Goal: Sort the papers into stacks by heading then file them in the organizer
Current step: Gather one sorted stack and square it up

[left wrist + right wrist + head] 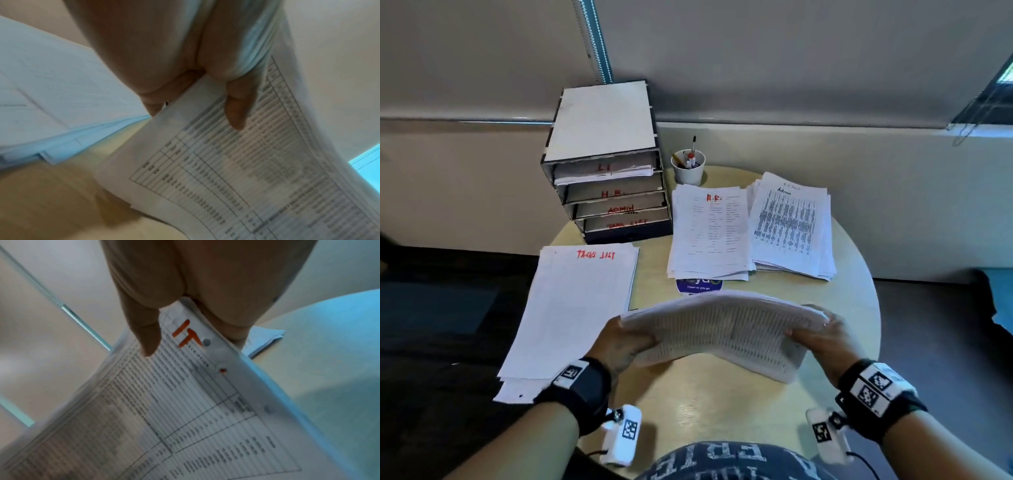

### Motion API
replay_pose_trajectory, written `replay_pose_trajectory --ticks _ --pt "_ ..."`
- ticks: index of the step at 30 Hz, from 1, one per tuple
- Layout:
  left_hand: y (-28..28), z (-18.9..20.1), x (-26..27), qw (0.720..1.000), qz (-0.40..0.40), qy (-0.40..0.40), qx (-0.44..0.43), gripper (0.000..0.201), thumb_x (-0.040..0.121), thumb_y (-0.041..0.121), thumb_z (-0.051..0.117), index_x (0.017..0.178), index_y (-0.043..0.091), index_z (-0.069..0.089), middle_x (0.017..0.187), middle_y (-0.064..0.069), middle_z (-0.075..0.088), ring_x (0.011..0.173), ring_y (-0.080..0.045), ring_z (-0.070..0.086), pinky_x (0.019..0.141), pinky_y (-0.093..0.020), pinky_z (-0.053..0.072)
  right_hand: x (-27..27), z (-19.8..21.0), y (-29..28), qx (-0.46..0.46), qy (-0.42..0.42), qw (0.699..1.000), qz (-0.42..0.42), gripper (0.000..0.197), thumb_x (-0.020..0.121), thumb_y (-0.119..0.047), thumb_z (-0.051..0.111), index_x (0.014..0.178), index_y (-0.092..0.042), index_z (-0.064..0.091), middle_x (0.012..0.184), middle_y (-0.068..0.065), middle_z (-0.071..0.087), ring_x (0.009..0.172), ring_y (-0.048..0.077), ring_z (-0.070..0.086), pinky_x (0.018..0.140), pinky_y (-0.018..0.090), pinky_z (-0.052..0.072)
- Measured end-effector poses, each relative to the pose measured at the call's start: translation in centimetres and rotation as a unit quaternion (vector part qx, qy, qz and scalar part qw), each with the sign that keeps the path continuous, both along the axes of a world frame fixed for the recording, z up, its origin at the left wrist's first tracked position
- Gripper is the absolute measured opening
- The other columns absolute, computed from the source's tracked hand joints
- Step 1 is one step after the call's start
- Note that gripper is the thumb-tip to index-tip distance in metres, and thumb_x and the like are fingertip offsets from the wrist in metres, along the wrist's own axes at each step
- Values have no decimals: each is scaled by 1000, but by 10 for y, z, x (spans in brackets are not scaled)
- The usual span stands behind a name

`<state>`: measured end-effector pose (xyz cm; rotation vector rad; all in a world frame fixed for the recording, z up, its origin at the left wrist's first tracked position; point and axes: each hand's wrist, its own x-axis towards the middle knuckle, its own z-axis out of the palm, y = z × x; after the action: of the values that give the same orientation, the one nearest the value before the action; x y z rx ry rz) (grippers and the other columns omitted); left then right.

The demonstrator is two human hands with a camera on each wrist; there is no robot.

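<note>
A thick IT stack (722, 329) of printed tables arches upward above the round table (722, 404), held at both short ends. My left hand (626, 339) grips its left end, thumb (236, 110) on the printed face (236, 170). My right hand (818, 335) grips the right end, thumb (146, 334) beside the red "IT" heading (186, 334). On the table lie a Task List stack (571, 308), an H.R. stack (710, 233) and an Admin stack (789, 226). The organizer (606, 164) stands at the back left, trays labelled IT, H.R., Admin, Task List.
A white cup (688, 166) with pens stands behind the H.R. stack, right of the organizer. A round blue sticker (698, 285) shows on the tabletop under the H.R. stack's near edge. The Task List stack overhangs the table's left edge. A wall runs behind.
</note>
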<state>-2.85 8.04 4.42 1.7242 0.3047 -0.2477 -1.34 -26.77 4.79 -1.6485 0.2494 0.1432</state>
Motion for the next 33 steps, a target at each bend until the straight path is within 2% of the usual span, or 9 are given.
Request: replay_pose_trajectory --ticks 9,14,16,18,21,24,27,29,33 --pt "-7 -9 10 999 41 2 12 25 65 8 75 89 12 76 84 0 76 90 -26 69 76 -36 55 4 9 -2 -26 13 999 -17 19 63 -6 69 81 -11 71 73 9 68 72 27 61 65 40 49" --pt "-14 27 24 991 -17 -87 105 21 74 22 67 90 33 74 79 14 72 82 -10 66 74 -31 51 19 44 -14 -321 -75 944 26 26 74 -8 74 84 -32 70 79 -13 69 75 13 63 66 19 45" --pt "-24 60 29 962 -117 -187 162 8 84 30 68 92 32 70 83 27 68 80 8 60 72 -20 47 28 58 -1 -416 -121 890 141 22 74 -24 67 89 -40 66 82 -16 67 78 11 61 72 25 47" --pt "-39 93 35 897 -205 -319 228 5 93 24 63 91 25 67 85 23 66 81 6 58 71 -16 44 37 59 13 -430 -123 865 228 22 69 -38 53 86 -51 58 80 -12 67 79 16 64 75 36 53" --pt "-56 128 46 835 -174 -438 286 10 88 22 60 90 16 67 88 5 66 81 -14 60 71 -28 46 47 73 32 -365 -129 898 208 9 70 -37 54 74 -41 60 69 -4 65 68 14 64 68 37 55" --pt "-39 121 65 905 79 -348 230 48 73 20 80 114 29 56 116 3 60 105 -15 58 92 -30 48 57 97 28 -195 -68 970 126 14 77 -3 74 76 -15 67 71 5 66 58 5 64 57 21 52" --pt "-31 106 71 983 105 -119 -87 81 64 30 85 135 22 47 131 -6 64 122 -27 60 105 -50 45 59 111 20 -28 -61 994 88 28 65 1 84 91 -5 73 94 19 74 87 34 72 81 42 58" --pt "-42 103 64 981 43 -71 -175 58 79 19 75 132 7 55 121 -10 71 118 -33 64 100 -47 50 54 116 29 80 -86 990 72 32 59 -3 84 89 -11 77 100 17 75 95 36 71 85 44 57" --pt "-68 117 49 970 54 -227 -67 24 92 0 64 114 7 69 106 4 76 99 -10 71 82 -19 54 41 113 48 20 -175 984 -18 26 75 -4 80 100 -6 72 97 4 76 84 10 73 73 20 55"
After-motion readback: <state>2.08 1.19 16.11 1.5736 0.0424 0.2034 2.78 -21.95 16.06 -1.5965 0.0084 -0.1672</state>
